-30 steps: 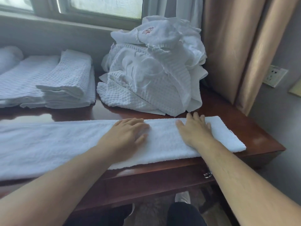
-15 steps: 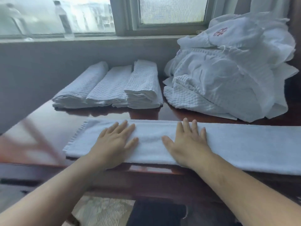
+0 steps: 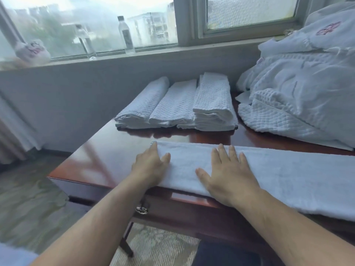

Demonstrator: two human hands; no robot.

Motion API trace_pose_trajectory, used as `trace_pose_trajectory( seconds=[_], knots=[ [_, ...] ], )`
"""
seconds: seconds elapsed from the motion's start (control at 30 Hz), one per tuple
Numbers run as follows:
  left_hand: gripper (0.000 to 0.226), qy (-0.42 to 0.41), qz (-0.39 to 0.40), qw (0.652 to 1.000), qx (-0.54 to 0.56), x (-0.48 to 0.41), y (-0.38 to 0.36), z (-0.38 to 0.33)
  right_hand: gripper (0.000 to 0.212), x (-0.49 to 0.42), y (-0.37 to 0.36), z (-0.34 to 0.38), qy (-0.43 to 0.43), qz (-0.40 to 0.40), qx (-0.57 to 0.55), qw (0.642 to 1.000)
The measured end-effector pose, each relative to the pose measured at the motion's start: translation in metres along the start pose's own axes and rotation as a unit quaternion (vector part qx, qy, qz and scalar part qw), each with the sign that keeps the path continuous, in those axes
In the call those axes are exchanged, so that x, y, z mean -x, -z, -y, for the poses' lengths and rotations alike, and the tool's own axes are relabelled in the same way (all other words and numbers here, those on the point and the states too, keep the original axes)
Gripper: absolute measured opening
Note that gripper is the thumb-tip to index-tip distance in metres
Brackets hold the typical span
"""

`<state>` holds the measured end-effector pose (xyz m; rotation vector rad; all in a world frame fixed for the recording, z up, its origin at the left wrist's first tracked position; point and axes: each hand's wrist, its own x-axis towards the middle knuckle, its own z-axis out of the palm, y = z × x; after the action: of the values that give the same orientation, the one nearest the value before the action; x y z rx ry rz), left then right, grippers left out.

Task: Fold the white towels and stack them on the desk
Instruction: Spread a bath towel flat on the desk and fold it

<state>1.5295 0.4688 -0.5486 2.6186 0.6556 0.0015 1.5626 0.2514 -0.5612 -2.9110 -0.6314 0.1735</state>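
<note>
A long white towel [image 3: 288, 175], folded into a narrow strip, lies along the front edge of the dark wooden desk [image 3: 115, 156]. My left hand [image 3: 151, 166] rests at the strip's left end, its fingers on or around that edge. Flat on the towel, a little to the right, lies my right hand [image 3: 226, 175] with fingers spread. Behind them, three folded waffle-weave towels [image 3: 178, 104] lie side by side. A heap of unfolded white towels [image 3: 303, 89] fills the desk's back right.
Two clear bottles [image 3: 126, 35] and a small white bundle [image 3: 32, 50] stand on the window sill behind the desk. The desk's left edge drops to carpeted floor [image 3: 28, 198]. A drawer handle [image 3: 141, 209] hangs under the front edge.
Both hands slid left along the towel strip, from its right part to its left end. The view swung left with them.
</note>
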Motion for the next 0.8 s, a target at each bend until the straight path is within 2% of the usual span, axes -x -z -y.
trace_pose_trajectory(
  seconds=[0.2,0.27,0.33,0.43,0.5,0.6,0.63,0.7,0.73,0.8],
  knots=[
    [0.075,0.03,-0.027,0.989,0.139,-0.012,0.018,-0.009,0.091,0.0,-0.001,-0.001,0.002,-0.005,-0.003,1.0],
    [0.077,0.048,-0.006,0.975,0.216,-0.013,0.025,-0.011,0.091,0.0,-0.001,-0.001,0.002,-0.008,-0.005,1.0],
    [0.071,0.071,0.04,0.954,0.29,-0.01,0.028,-0.011,0.091,0.001,-0.002,-0.002,0.003,-0.009,-0.002,1.0],
    [0.043,0.059,0.099,0.916,0.384,-0.003,0.027,-0.007,0.092,-0.001,-0.004,-0.004,0.004,-0.018,-0.005,1.0],
    [0.033,0.044,0.096,0.884,0.456,0.001,0.028,-0.001,0.092,-0.001,-0.004,-0.004,0.006,-0.021,-0.012,1.0],
    [0.036,0.046,0.074,0.817,0.57,0.006,0.028,0.006,0.087,-0.001,-0.002,-0.005,0.015,-0.033,-0.03,0.999],
    [0.035,0.06,0.074,0.793,0.601,0.008,0.028,0.005,0.078,-0.001,-0.001,-0.006,0.028,-0.049,-0.046,0.997],
    [0.03,0.09,0.092,0.753,0.645,0.014,0.032,-0.002,0.038,0.001,0.004,-0.009,0.06,-0.112,-0.142,0.982],
    [0.03,0.098,0.1,0.746,0.651,0.018,0.034,-0.007,0.035,0.003,0.009,-0.011,0.063,-0.132,-0.228,0.963],
    [0.033,0.099,0.087,0.753,0.645,0.021,0.036,-0.021,0.047,0.007,0.02,-0.018,0.04,-0.131,-0.384,0.913]
  ],
)
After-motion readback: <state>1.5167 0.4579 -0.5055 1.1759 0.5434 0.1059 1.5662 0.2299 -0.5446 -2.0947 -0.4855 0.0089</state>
